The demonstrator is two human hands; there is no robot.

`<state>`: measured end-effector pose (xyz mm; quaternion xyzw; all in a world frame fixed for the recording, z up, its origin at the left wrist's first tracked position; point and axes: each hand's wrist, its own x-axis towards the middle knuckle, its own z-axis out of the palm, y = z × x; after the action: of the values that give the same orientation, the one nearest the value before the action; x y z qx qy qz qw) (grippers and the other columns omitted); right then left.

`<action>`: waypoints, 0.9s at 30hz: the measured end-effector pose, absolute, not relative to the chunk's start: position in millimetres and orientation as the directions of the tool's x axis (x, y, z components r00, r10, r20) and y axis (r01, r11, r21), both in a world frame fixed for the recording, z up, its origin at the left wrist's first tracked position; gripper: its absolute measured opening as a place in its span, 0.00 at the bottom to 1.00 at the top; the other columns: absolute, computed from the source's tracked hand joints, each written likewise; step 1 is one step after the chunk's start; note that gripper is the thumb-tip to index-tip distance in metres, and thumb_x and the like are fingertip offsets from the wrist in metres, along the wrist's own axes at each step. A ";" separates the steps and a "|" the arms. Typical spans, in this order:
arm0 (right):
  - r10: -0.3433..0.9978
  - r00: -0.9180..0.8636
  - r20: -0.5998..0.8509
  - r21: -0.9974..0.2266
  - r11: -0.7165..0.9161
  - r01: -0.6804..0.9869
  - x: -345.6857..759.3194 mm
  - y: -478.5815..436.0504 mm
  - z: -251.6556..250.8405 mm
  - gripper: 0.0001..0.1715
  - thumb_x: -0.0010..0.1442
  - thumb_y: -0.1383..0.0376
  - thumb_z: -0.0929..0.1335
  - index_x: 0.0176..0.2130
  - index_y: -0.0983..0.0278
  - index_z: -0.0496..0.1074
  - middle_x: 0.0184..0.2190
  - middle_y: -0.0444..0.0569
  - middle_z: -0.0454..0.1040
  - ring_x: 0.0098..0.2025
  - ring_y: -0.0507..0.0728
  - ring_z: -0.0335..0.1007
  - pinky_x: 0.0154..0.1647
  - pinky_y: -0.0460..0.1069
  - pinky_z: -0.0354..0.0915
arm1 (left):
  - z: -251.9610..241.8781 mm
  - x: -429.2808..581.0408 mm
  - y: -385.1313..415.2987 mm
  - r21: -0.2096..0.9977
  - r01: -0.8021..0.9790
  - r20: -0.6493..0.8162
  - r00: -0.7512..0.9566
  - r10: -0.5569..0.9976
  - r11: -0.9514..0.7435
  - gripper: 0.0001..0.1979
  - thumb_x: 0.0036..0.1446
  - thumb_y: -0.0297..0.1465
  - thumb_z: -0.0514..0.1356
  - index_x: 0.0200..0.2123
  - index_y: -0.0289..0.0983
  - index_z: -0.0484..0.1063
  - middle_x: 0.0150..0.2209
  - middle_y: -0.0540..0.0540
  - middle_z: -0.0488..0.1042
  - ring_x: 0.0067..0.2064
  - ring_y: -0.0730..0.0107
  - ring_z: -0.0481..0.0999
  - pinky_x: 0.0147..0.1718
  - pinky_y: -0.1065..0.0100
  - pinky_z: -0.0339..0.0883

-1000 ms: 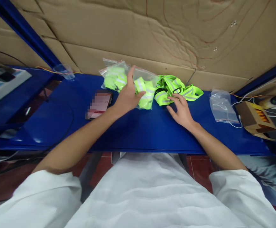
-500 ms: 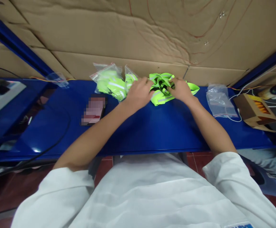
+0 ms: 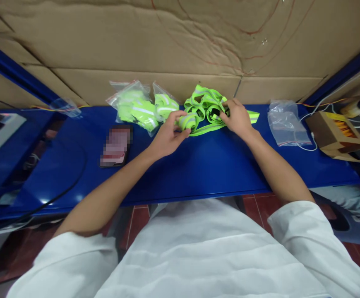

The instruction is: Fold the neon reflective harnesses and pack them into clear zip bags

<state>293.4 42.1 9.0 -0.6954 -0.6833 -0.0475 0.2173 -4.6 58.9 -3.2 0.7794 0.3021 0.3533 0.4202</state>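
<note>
Fluorescent yellow-green reflective strap with a grey stripe lies in loops on the blue table. My left hand is closed around a rolled part of the strap at the left of the heap. At the right side, my right hand grips another coil, where a black buckle-like piece shows by the fingertips. A flat strap end sticks out beyond my right hand. Just left of the heap are two clear zip bags, one larger bag and one smaller bag, both holding the same yellow-green strap material.
A phone lies left of my left forearm. To the right are flat clear plastic bags, a white cable and an open cardboard box with orange items. A cardboard wall rises behind the table; a clear plastic cup lies at the left.
My left hand has moved down and left and now holds a rolled part of the strap. The heap is more spread out. My right hand stays at its right side. The view has shifted slightly.
</note>
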 end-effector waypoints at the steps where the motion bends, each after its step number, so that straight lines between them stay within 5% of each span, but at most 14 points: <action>1: 0.920 0.080 0.383 -0.230 0.012 0.973 293.1 41.8 8.2 0.23 0.69 0.60 0.65 0.58 0.65 0.73 0.58 0.62 0.73 0.56 0.70 0.73 0.58 0.62 0.71 | -2.9 -15.5 52.3 0.908 0.116 0.276 0.559 0.782 -0.403 0.33 0.62 0.49 0.66 0.64 0.44 0.61 0.61 0.39 0.70 0.44 0.65 0.81 0.43 0.62 0.82; 5: 0.899 0.113 0.424 -0.195 -0.031 0.980 295.4 38.8 8.0 0.26 0.71 0.56 0.63 0.61 0.66 0.72 0.59 0.63 0.74 0.56 0.71 0.73 0.57 0.63 0.71 | 10.0 -44.1 40.5 0.966 0.029 0.200 0.541 0.816 -0.256 0.33 0.56 0.43 0.69 0.64 0.45 0.69 0.57 0.40 0.75 0.39 0.68 0.77 0.33 0.68 0.78; 9: 0.903 0.149 0.404 -0.205 -0.070 0.976 304.1 36.4 10.5 0.26 0.70 0.58 0.63 0.62 0.65 0.72 0.58 0.62 0.76 0.56 0.72 0.74 0.56 0.63 0.71 | 24.5 -51.5 43.2 0.997 0.058 0.005 0.625 0.781 -0.053 0.31 0.52 0.36 0.60 0.60 0.40 0.78 0.54 0.38 0.80 0.34 0.66 0.77 0.24 0.70 0.67; 16: 0.913 0.250 0.323 -0.227 -0.182 0.957 328.7 45.1 1.1 0.22 0.68 0.67 0.66 0.59 0.72 0.72 0.56 0.69 0.74 0.54 0.71 0.72 0.54 0.61 0.67 | 32.9 -50.9 33.7 0.981 0.196 -0.172 0.822 0.542 0.015 0.34 0.49 0.46 0.51 0.45 0.29 0.85 0.25 0.33 0.78 0.20 0.61 0.68 0.17 0.62 0.55; 20: 0.931 0.228 0.285 -0.250 -0.157 0.955 340.0 47.7 -0.4 0.29 0.70 0.61 0.68 0.62 0.79 0.70 0.58 0.78 0.70 0.58 0.74 0.66 0.58 0.65 0.62 | 35.1 -54.8 36.6 0.979 0.193 -0.148 0.882 0.448 -0.058 0.25 0.48 0.48 0.56 0.32 0.35 0.84 0.29 0.33 0.79 0.24 0.57 0.73 0.22 0.58 0.62; 23: 0.926 0.091 0.366 -0.240 0.000 0.971 321.7 30.7 17.5 0.39 0.68 0.55 0.71 0.69 0.72 0.64 0.66 0.74 0.64 0.64 0.78 0.60 0.62 0.70 0.59 | 31.4 -53.9 39.9 0.974 0.110 0.016 0.840 0.542 -0.200 0.24 0.58 0.48 0.56 0.20 0.38 0.77 0.25 0.39 0.73 0.27 0.62 0.70 0.28 0.60 0.63; 27: 0.840 -0.378 0.388 -0.204 0.478 0.854 257.2 -20.7 45.8 0.24 0.76 0.57 0.60 0.65 0.58 0.70 0.70 0.56 0.64 0.72 0.68 0.59 0.71 0.66 0.56 | 24.6 -50.1 36.0 0.725 0.277 0.309 0.689 0.656 -0.631 0.26 0.62 0.46 0.63 0.18 0.38 0.65 0.32 0.44 0.73 0.34 0.65 0.71 0.40 0.60 0.66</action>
<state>257.2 -20.7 45.8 -0.5106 -0.8299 -0.0154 0.2244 -50.1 36.0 24.6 0.8568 0.2722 0.2856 0.3321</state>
